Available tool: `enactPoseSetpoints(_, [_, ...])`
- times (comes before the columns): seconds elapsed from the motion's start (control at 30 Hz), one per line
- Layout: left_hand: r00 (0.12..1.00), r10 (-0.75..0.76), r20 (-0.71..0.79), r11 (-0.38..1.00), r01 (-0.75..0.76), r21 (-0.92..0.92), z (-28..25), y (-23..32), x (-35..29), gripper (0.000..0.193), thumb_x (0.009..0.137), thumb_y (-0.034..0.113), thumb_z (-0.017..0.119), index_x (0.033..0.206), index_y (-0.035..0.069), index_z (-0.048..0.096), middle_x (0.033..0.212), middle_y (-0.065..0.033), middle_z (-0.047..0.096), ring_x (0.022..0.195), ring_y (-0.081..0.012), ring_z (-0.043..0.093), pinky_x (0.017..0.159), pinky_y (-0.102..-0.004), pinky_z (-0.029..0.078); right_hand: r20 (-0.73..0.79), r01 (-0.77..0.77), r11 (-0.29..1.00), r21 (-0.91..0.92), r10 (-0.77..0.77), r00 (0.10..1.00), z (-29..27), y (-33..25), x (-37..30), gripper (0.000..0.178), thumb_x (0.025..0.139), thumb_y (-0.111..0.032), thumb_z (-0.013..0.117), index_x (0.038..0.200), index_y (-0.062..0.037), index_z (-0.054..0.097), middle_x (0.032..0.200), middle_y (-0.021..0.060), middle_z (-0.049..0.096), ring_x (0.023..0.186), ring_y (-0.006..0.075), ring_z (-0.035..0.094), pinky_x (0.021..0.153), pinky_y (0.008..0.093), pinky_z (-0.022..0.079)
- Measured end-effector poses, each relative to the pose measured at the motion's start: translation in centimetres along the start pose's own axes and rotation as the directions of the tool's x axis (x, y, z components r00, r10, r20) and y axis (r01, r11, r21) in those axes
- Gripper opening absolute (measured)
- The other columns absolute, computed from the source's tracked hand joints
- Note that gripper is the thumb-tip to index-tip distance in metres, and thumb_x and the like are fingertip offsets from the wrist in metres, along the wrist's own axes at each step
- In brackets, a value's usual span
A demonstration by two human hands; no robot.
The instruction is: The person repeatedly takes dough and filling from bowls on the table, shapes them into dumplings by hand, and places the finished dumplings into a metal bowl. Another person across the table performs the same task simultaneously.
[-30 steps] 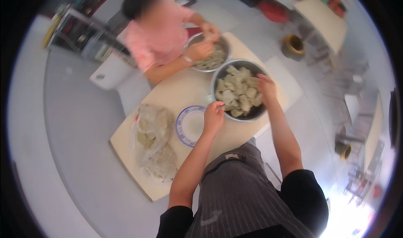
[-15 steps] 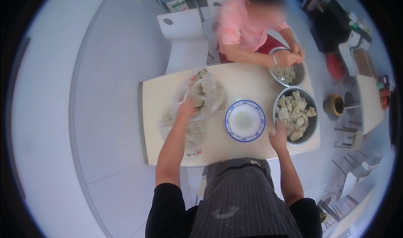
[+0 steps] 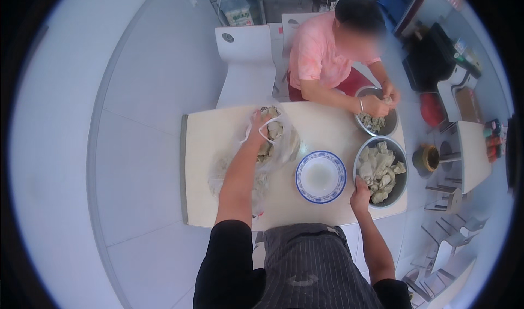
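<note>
A clear plastic bag with pale grey-green, lumpy pieces lies on the left of the table. My left hand reaches to the far side of its mouth, beside the white handle loops; its fingertips are partly hidden among bag and pieces. At the right, a metal basin holds a heap of similar pale pieces. My right hand grips its near left rim, thumb on top. Between my arms stands a white dish with a blue patterned rim, containing a little cloudy liquid.
Across the cream table, a person in a pink shirt works with both hands over a second metal basin of smaller torn pieces. A white chair stands beyond the table. A brown bin is on the floor at right.
My left hand has moved farther out over the bag's mouth. My right hand has closed on the basin rim. The view has tilted up, showing a fan behind the other person.
</note>
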State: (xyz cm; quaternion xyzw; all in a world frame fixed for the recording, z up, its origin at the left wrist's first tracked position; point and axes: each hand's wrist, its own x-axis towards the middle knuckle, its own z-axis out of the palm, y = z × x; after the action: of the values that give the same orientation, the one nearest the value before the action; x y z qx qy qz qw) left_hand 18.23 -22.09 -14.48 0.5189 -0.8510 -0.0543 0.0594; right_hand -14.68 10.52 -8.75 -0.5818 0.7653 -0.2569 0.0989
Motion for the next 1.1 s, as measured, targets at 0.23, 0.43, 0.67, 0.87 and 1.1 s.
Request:
enactPoseSetpoints(0.23, [0.941,-0.136,0.309,0.99,0.142,0.002,-4.7,4.0,2.9,0.067,0.078,0.015,0.06,0.139,0.031,0.036,0.134,-0.0188,0.038,0.124,-0.045,0.039,0.094,-0.0551,0.042,0.007,-0.052,0.998,-0.019,0.052,0.999,-0.3,0.2,-0.6,0.049,0.07,0.011,0.047,0.118,0.0051,0.055,0.103,0.0231,0.06,0.096,0.0411,0.055,0.085,0.0454,0.045])
enactPoseSetpoints(0.43, [0.961,-0.112,0.251,0.994,0.104,0.046,-3.2,3.4,4.5,0.046,0.088,0.017,0.049,0.131,0.032,0.045,0.122,-0.0172,0.048,0.116,-0.0382,0.048,0.09,-0.0493,0.044,0.014,-0.119,0.992,0.029,0.119,0.993,-0.2,-0.6,0.1,0.047,0.071,0.012,0.047,0.116,0.0032,0.055,0.105,0.0238,0.06,0.099,0.0413,0.057,0.086,0.0448,0.046])
enactPoseSetpoints(0.67, [0.934,-0.049,0.355,0.994,0.01,0.111,-3.0,3.8,6.2,0.046,0.086,0.018,0.052,0.131,0.028,0.046,0.126,-0.0174,0.047,0.115,-0.0369,0.051,0.091,-0.0461,0.043,-0.045,-0.126,0.992,0.002,0.126,0.991,-0.4,-1.1,0.2,0.046,0.07,0.011,0.047,0.113,0.0012,0.057,0.1,0.0224,0.06,0.093,0.0411,0.057,0.082,0.0461,0.046])
enactPoseSetpoints(0.87, [0.979,0.11,0.172,0.993,-0.114,0.016,1.4,-0.6,6.0,0.054,0.074,0.015,0.066,0.124,0.026,0.05,0.131,-0.013,0.046,0.12,-0.0326,0.048,0.098,-0.0487,0.037,0.013,-0.163,0.986,0.034,0.163,0.987,-0.1,-1.7,0.8,0.047,0.069,0.011,0.048,0.114,0.001,0.056,0.101,0.0228,0.06,0.096,0.0409,0.057,0.084,0.0458,0.046])
enactPoseSetpoints(1.1, [0.861,0.157,0.483,0.984,-0.097,-0.147,-2.1,2.1,8.0,0.065,0.06,0.013,0.075,0.121,0.025,0.052,0.121,-0.0108,0.049,0.115,-0.0319,0.052,0.099,-0.0517,0.034,-0.032,-0.17,0.985,-0.032,0.169,0.985,0.0,-0.6,0.2,0.044,0.07,0.009,0.047,0.112,0.0006,0.056,0.099,0.021,0.06,0.095,0.0404,0.056,0.083,0.0449,0.046])
